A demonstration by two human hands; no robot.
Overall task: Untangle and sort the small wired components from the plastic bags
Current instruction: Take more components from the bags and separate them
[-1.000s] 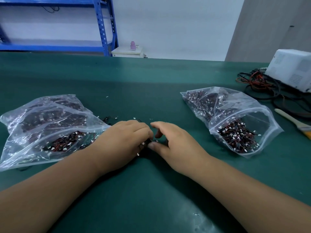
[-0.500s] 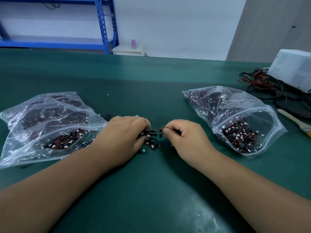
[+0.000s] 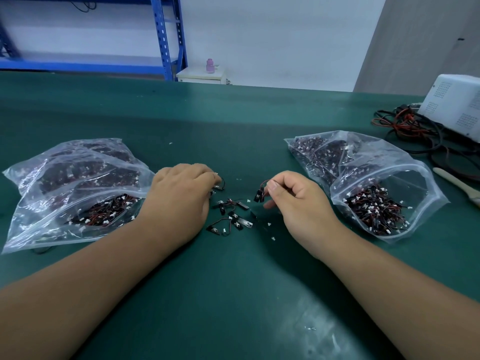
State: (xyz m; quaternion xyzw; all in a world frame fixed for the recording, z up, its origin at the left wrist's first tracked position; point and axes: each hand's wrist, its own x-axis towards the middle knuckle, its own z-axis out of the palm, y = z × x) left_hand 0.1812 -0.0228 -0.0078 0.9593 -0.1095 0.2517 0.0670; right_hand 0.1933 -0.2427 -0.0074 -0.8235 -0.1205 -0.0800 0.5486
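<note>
Two clear plastic bags full of small black components with red-black wires and white plugs lie on the green mat: the left bag (image 3: 65,193) and the right bag (image 3: 374,188), its mouth open toward me. Between them sits a small loose pile of components (image 3: 231,216). My right hand (image 3: 298,203) pinches one wired component (image 3: 259,194) between thumb and forefinger, lifted just above the mat. My left hand (image 3: 181,201) rests knuckles-up beside the left bag, fingers curled over a few components at its tips.
A white box-shaped device (image 3: 457,105) with a tangle of red and black cables (image 3: 415,133) sits at the far right. A pale-handled brush (image 3: 457,183) lies beside the right bag. Blue shelving (image 3: 166,37) stands beyond the table's far edge.
My hands have drawn apart. The right hand pulled one component free and moved right with it; the left shifted slightly left, uncovering the loose pile between them.
</note>
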